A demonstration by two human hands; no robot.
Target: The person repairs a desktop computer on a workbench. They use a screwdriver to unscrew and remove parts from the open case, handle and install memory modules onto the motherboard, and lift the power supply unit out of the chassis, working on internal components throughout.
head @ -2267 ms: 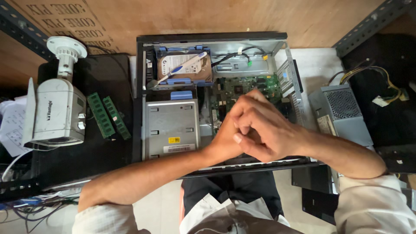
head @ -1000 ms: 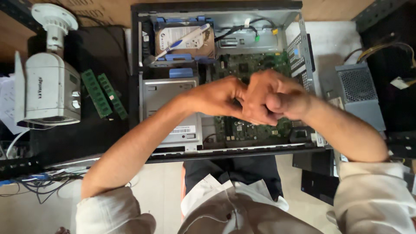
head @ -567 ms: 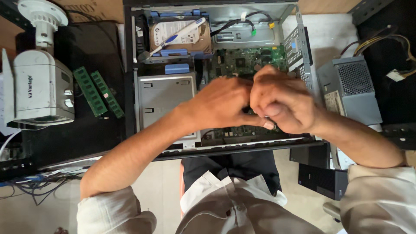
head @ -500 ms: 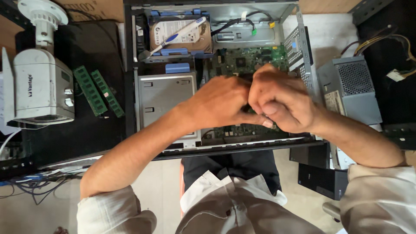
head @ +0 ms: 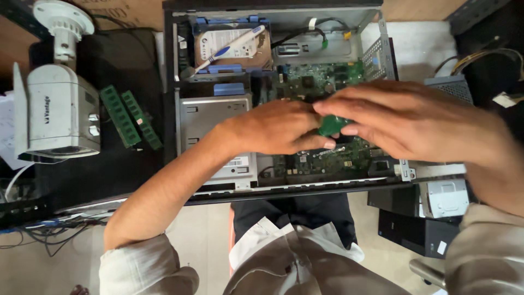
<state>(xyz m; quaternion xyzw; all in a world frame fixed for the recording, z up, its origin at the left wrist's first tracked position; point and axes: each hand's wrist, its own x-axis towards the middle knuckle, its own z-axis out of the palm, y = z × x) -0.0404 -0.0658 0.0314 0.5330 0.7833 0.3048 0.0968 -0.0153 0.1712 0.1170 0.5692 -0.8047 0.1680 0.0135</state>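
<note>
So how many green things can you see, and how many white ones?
Green memory sticks on the mat: 2
Green circuit board in the case: 1
Small green piece between the fingers: 1
White security camera: 1
Total: 5

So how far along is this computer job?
Done: the computer case lies open, and two green memory sticks rest on the black mat beside it. In hand: the left hand and right hand pinch a small green part above the motherboard. Left: the case remains uncovered.
</note>
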